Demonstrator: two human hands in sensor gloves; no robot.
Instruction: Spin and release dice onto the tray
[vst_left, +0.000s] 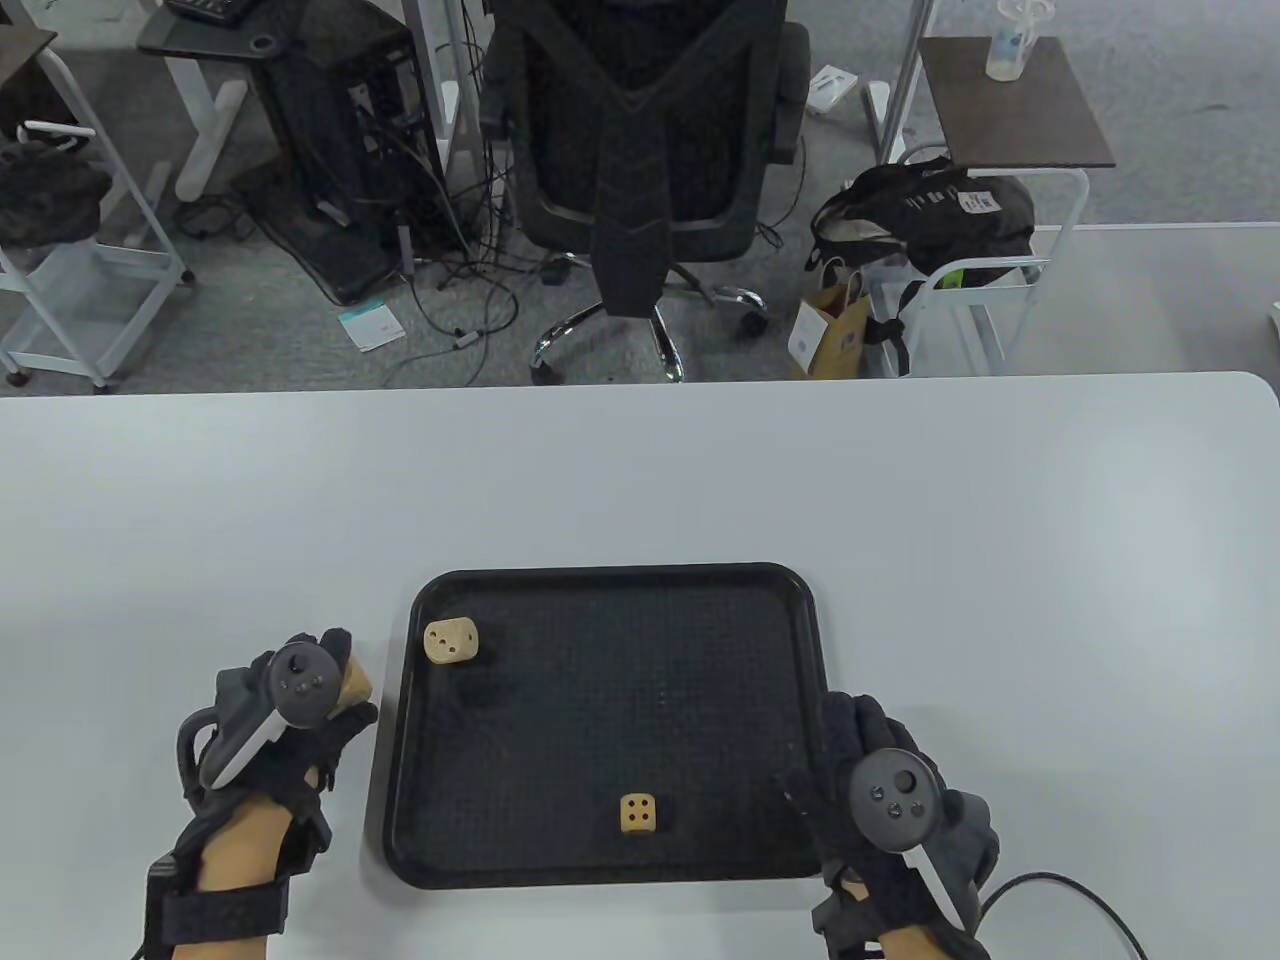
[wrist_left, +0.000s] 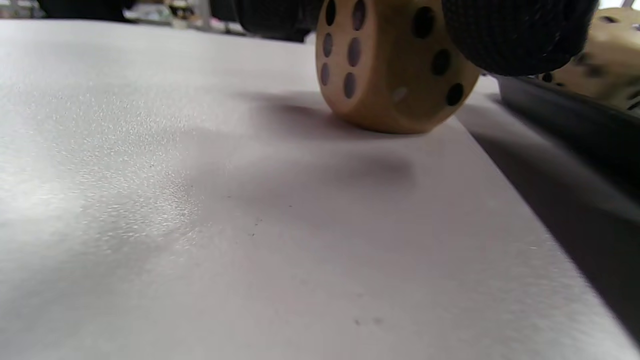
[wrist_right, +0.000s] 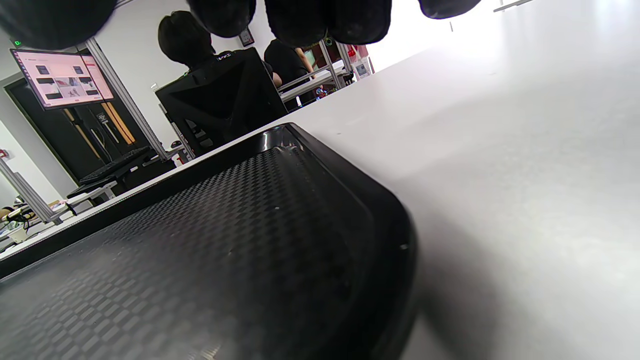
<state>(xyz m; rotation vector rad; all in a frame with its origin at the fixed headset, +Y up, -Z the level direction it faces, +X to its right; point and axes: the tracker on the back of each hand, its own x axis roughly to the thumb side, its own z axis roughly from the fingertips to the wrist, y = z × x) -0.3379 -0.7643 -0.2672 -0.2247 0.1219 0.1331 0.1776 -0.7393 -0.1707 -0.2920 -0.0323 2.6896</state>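
Note:
A black tray (vst_left: 400, 780) lies on the white table. A wooden die (vst_left: 638, 815) rests near the tray's front edge. A second die (vst_left: 450, 640) is tilted at the back left corner, with its shadow lying apart from it. In the left wrist view this second die (wrist_left: 607, 65) looks blurred beyond the tray's rim (wrist_left: 565, 120). Left of the tray, my left hand (vst_left: 345, 700) grips a third die (vst_left: 354, 680), whose lower edge (wrist_left: 390, 65) touches the table. My right hand (vst_left: 840, 740) lies over the tray's right rim, holding nothing, its fingertips (wrist_right: 325, 20) above the tray (wrist_right: 225, 250).
The white table (vst_left: 1000, 520) stretches wide around the tray. Beyond its far edge stand an office chair (vst_left: 640, 150), a bag on a cart (vst_left: 930, 220) and cables on the floor. People sit in the background (wrist_right: 185, 37) of the right wrist view.

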